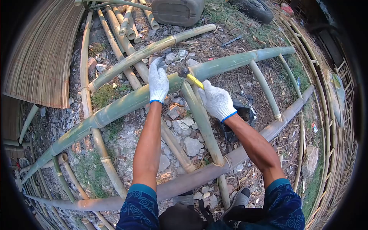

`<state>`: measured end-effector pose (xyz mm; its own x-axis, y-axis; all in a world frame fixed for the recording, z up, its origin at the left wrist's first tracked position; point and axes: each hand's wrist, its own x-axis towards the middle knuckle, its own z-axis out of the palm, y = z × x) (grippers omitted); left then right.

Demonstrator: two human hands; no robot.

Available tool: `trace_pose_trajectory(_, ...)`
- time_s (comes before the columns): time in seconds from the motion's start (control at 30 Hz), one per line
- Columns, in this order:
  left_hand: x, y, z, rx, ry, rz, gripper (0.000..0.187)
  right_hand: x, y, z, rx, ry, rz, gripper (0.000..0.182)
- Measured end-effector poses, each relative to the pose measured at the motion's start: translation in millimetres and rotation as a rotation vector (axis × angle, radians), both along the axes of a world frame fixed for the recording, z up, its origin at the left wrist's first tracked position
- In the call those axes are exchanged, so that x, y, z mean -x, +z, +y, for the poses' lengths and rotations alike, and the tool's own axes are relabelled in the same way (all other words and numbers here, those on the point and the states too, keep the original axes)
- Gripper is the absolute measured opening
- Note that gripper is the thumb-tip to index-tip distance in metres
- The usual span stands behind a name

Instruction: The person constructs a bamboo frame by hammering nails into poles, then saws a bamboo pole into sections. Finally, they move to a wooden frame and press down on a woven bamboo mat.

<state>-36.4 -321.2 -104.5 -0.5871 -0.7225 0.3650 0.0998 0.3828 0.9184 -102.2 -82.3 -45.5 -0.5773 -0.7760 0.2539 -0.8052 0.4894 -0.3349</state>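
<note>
My left hand (158, 82), in a white knit glove with a blue cuff, rests at the thick green bamboo pole (126, 106), its fingers bent together over the far side; what they hold, if anything, is hidden. My right hand (216, 100), gloved alike, is closed round the yellow handle of a hammer (194, 81). The dark hammer head lies over the green pole, just right of my left hand. Below it, a bamboo crosspiece (202, 124) meets the green pole and runs down to a grey-brown pole (184, 184) nearer my body.
Bamboo pieces (124, 19) lie at the top, beside a grey plastic container (178, 11). A tire (253, 8) sits at the upper right. A slatted mat (42, 50) hangs at the left. More crosspieces (265, 90) join the poles. Stones cover the ground near my feet.
</note>
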Motion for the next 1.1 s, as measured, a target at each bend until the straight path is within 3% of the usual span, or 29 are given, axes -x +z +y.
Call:
trace_pose_trajectory(0.07, -7, -4, 9, -0.044, -0.016, 0.017, 0.042, -27, 5, 9, 0.258, 0.015, 0.007, 0.029)
trace_pose_trajectory(0.17, -4, -8, 5, -0.038, -0.002, -0.057, 0.041, -9, -39, 9, -0.072, -0.053, -0.064, 0.031)
trace_pose_trajectory(0.2, 0, -8, 0, 0.017, -0.003, -0.063, 0.04, -4, -42, 10, -0.068, -0.101, -0.118, 0.032)
trace_pose_trajectory(0.3, -2, -21, -5, 0.164, 0.004, -0.122, 0.039, -24, 21, 34, -0.15, -0.099, -0.143, 0.033)
trace_pose_trajectory(0.33, -3, -13, 0, 0.1, -0.007, -0.105, 0.038, -33, 46, 49, -0.121, -0.128, -0.261, 0.033)
trace_pose_trajectory(0.43, -13, 5, 16, 0.119, 0.005, -0.177, 0.04, -42, 97, 126, -0.11, -0.119, -0.397, 0.033)
trace_pose_trajectory(0.5, -22, 14, 40, 0.305, 0.055, -0.187, 0.04, -41, 114, 197, -0.211, -0.127, -0.416, 0.035)
trace_pose_trajectory(0.57, -36, 30, 82, 0.504, -0.043, -0.194, 0.036, -47, 128, 271, -0.27, -0.15, -0.426, 0.036)
trace_pose_trajectory(0.7, -53, 60, 184, 0.724, -0.586, -0.379, 0.02, -55, 120, 389, -0.36, -0.277, -0.47, 0.038)
trace_pose_trajectory(0.77, -48, 62, 228, 0.836, -0.843, -0.54, 0.016, -62, 118, 425, -0.383, -0.356, -0.581, 0.039)
trace_pose_trajectory(0.83, -32, 35, 258, 0.856, -0.903, -0.577, 0.018, -79, 90, 460, -0.351, -0.404, -0.592, 0.043)
trace_pose_trajectory(0.93, 0, -7, 288, 0.767, -0.637, -0.836, 0.024, -117, 59, 505, -0.165, -0.507, -0.747, 0.043)
trace_pose_trajectory(1.1, 28, -81, 316, 0.572, -0.28, -0.924, 0.03, -192, 38, 552, -0.031, -0.765, -0.853, 0.038)
